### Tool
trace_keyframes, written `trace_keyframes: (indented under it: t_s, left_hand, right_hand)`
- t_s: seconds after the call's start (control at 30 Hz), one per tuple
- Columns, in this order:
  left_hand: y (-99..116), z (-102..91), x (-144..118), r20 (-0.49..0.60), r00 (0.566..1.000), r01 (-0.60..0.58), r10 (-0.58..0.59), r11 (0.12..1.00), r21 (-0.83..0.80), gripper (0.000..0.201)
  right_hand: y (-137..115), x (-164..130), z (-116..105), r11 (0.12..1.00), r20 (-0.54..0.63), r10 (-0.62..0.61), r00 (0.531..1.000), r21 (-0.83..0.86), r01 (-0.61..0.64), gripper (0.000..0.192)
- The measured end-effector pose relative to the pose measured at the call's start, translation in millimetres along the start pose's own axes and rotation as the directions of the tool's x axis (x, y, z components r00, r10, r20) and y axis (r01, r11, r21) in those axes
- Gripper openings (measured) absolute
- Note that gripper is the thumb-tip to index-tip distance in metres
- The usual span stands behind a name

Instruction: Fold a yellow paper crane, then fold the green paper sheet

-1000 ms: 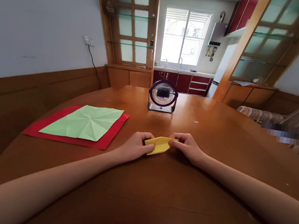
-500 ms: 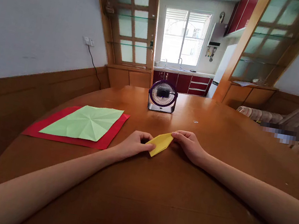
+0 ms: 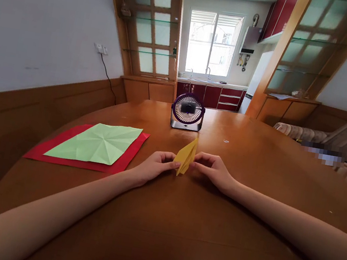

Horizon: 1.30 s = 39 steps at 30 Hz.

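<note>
A person's two bare hands met over a round wooden table (image 3: pixel 178 219), pinching a folded piece of yellow paper (image 3: pixel 185 156) between them. The left hand (image 3: pixel 152 168) closed its thumb and fingertips on the paper's near left edge, while the right hand (image 3: pixel 212 170) gripped the right side, its fingers curled in toward the fold. The yellow paper stood on edge, narrow and pointed, its upper tip tilted up toward the far side of the table and its lower tip just above the tabletop; whether it touched the wood could not be told. Both forearms stretched in from the near edge of the table, the heels of the hands resting on or just over the surface.

To the left of the hands lay a creased light-green sheet (image 3: pixel 97 143) set flat on top of a larger red sheet (image 3: pixel 40 151), the red showing as a border around it; the pair sat well apart from the yellow paper. Beyond the hands, near the far side of the table, stood a small purple desk fan (image 3: pixel 187 111) facing the camera. Behind it a kitchen window (image 3: pixel 212 43) was bright with daylight above dark-red cabinets (image 3: pixel 212 96), flanked by glass-fronted wooden shelving
</note>
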<state>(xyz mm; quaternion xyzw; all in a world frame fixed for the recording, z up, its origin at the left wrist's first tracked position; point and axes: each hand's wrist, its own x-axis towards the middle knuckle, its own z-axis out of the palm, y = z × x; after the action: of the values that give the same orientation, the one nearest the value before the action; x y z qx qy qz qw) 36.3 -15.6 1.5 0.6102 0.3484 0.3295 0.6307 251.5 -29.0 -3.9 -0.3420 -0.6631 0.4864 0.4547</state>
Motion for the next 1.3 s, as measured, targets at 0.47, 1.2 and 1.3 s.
trace_keyframes:
  t_s: [0.47, 1.2, 1.3]
  left_hand:
    - [-1, 2.1, -2, 0.088, 0.995, -0.066, 0.048, 0.973, 0.219, 0.037]
    - [-1, 13.9, -3, -0.074, 0.980, -0.158, 0.187, 0.943, 0.294, 0.031]
    - [1, 14.5, -3, -0.094, 0.970, -0.194, 0.223, 0.949, 0.246, 0.032]
  right_hand:
    - [5, -1, 2, 0.999, -0.046, 0.007, 0.999, -0.050, -0.009, 0.022]
    - [0, -2, 4, 0.984, 0.040, -0.068, 0.997, -0.163, 0.073, 0.038]
    - [-1, -3, 5, 0.953, 0.087, -0.099, 0.991, -0.278, 0.120, 0.041]
